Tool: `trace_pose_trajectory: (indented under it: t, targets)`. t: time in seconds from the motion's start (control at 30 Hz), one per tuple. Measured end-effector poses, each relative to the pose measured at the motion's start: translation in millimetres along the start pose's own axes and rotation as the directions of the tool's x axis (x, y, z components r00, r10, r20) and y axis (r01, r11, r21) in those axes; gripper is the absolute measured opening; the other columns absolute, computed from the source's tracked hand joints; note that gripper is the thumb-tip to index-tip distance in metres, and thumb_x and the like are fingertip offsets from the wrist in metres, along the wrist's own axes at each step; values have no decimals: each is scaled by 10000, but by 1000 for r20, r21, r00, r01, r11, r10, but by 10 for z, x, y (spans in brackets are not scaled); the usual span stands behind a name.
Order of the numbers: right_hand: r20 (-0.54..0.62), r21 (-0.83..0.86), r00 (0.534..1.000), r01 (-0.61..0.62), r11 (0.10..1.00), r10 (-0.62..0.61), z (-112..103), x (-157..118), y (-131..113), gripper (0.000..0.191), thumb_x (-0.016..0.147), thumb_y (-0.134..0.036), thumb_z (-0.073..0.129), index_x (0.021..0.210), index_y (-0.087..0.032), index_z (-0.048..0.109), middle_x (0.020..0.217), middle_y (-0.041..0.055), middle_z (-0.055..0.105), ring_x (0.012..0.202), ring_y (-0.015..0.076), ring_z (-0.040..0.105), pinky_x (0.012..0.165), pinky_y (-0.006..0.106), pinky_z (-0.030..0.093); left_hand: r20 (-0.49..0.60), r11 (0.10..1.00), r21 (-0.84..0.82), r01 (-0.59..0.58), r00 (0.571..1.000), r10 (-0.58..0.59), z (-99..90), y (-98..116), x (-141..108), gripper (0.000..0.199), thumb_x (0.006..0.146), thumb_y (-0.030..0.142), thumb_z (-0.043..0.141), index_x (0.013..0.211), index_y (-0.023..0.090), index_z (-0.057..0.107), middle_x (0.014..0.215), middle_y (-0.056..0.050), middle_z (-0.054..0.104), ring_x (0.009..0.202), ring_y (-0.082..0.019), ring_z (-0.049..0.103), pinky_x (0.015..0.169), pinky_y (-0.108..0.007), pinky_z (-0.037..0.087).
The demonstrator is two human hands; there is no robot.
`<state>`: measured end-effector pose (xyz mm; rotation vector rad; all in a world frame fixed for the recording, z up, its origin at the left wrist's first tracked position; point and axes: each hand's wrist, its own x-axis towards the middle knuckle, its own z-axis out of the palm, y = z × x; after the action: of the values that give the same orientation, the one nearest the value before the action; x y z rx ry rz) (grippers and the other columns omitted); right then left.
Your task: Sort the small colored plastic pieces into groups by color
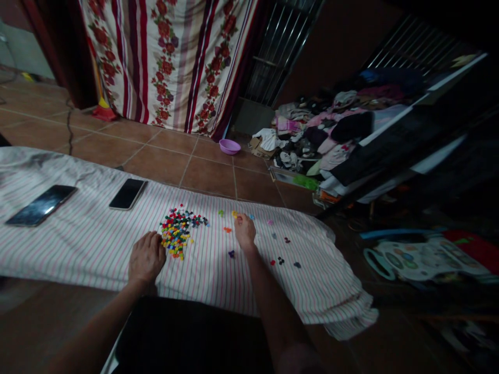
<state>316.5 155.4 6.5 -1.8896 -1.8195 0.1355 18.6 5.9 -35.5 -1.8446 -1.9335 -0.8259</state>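
Observation:
A mixed pile of small coloured beads (pixel 177 234) lies on the striped cloth (pixel 210 280). My left hand (pixel 147 257) rests at the pile's left edge, fingers curled together; what they may hold is hidden. Right of the pile, my right hand (pixel 245 228) has its fingers pinched beside a few yellow beads (pixel 234 213); anything between the fingertips is too small to name. Around it sit small separate groups: green beads (pixel 221 213), orange beads (pixel 227 229), purple beads (pixel 232 254), pink beads (pixel 270 222), black beads (pixel 280 261) and dark teal beads (pixel 297 265).
Two phones, one black (pixel 128 194) and one with a shiny screen (pixel 42 205), lie on the cloth at left. Beyond are a tiled floor, a purple basin (pixel 230 147), a floral curtain (pixel 167 62) and heaped clothes (pixel 323 130).

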Motion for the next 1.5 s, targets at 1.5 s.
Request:
trace_pose_trajectory:
  t: [1.5]
  targets:
    - [252, 191, 905, 301, 934, -343, 322, -11, -543, 287, 825, -106, 524, 1038, -203, 690, 1003, 51, 682, 889, 148, 610, 837, 252, 456, 52, 996, -68, 58, 997, -55, -2, 13, 3, 253, 874, 247, 420, 1051, 157, 576, 1126, -148, 641, 1124, -279, 552, 946, -433, 428]
